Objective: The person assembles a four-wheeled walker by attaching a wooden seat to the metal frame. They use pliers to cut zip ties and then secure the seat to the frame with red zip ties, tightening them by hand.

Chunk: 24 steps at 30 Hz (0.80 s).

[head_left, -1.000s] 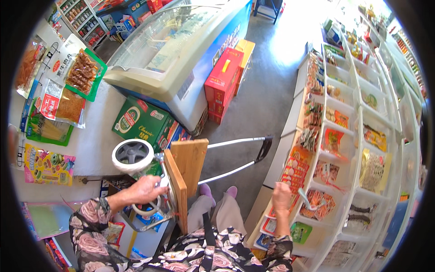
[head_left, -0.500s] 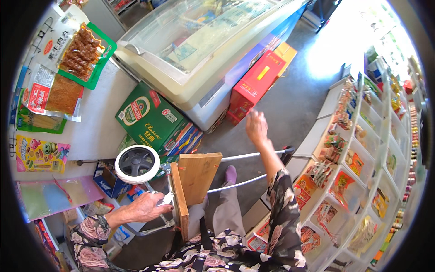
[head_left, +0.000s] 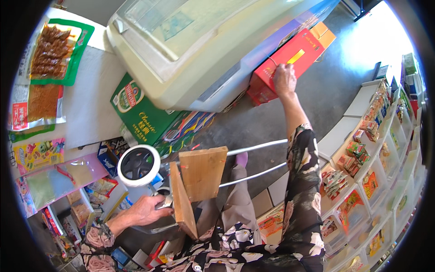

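Head view, near ground first: the left hand [head_left: 147, 211] is clenched around the metal frame of a two-wheeled hand trolley [head_left: 199, 181], just below its white-rimmed black wheel [head_left: 138, 165]. The trolley is tipped up, its bare wooden boards standing between the person's knees and the floor, and its two thin steel handle rails run right towards the white tiered snack shelving [head_left: 376, 149].

Farther off, the right arm is stretched fully forward. The right hand [head_left: 284, 78] rests on the near top edge of the long red cardboard carton [head_left: 283, 63], which lies on the grey floor against the base of the pale glass-topped chest freezer [head_left: 199, 50], beside an orange carton behind it. The fingers curl over the edge; whether they have a firm hold cannot be told.

Risks, as judged: the reach is long and one-handed, so the red carton may slip or tip if lifted by that edge alone. The trolley, steadied by one hand only, could swing or fall towards the green printed carton [head_left: 140, 113] at left. The rails sit close to the shelving, and a turn could rake packets off it.

Against the frame half a second earlier: the right hand was then in mid-air, short of the carton; it now touches it. The left hand's grip on the trolley is unchanged. The view has moved closer to the freezer.
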Each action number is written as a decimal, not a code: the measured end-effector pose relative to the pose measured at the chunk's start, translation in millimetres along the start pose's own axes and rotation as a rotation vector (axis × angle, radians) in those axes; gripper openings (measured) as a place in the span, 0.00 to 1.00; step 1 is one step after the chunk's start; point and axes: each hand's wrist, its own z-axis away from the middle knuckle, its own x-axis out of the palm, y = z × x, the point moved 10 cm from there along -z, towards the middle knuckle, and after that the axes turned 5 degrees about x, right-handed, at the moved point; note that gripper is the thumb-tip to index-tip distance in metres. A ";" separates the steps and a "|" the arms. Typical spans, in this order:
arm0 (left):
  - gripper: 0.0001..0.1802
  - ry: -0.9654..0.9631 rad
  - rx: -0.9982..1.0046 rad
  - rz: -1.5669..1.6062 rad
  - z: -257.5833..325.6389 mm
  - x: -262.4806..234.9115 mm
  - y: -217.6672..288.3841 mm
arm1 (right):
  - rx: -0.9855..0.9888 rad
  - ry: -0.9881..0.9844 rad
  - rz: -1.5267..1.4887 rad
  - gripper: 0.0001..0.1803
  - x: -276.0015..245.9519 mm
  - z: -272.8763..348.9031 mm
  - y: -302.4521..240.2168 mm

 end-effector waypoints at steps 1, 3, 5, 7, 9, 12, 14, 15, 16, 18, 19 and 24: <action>0.22 0.015 0.029 0.025 -0.7 -0.6 5.4 | -0.038 0.010 0.028 0.07 1.4 0.1 -1.9; 0.22 0.025 0.035 0.045 -1.7 0.5 10.0 | -0.141 0.017 0.087 0.06 3.4 -0.5 -9.4; 0.22 0.021 0.003 0.054 0.4 3.1 8.7 | -0.161 0.020 0.131 0.06 4.2 -2.1 -11.2; 0.22 0.038 0.034 0.033 1.9 2.5 12.0 | -0.155 0.033 0.121 0.07 1.2 -3.2 -10.9; 0.22 0.070 0.066 0.058 3.0 0.7 15.4 | -0.141 -0.064 0.091 0.07 8.0 -2.3 -9.0; 0.23 0.057 0.053 -0.007 1.7 2.2 17.1 | -0.121 -0.062 0.073 0.07 5.6 -1.1 -8.6; 0.23 0.050 0.013 -0.036 2.9 1.8 15.8 | -0.126 -0.042 0.085 0.08 3.2 0.3 -12.0; 0.23 0.062 0.022 -0.023 4.7 2.2 18.4 | -0.108 -0.030 0.063 0.08 1.7 0.7 -12.4; 0.22 0.064 0.006 -0.016 6.9 2.6 17.7 | -0.081 -0.028 0.045 0.09 1.9 0.4 -13.2; 0.22 0.100 0.034 0.014 12.1 1.0 21.3 | -0.119 0.003 0.026 0.08 -0.2 0.6 -21.2; 0.22 0.110 0.036 0.027 13.7 0.5 20.8 | -0.137 -0.006 0.022 0.08 1.6 -0.8 -24.6; 0.20 0.084 0.014 0.014 11.5 4.3 12.8 | -0.255 -0.037 0.180 0.10 9.1 -8.0 -36.2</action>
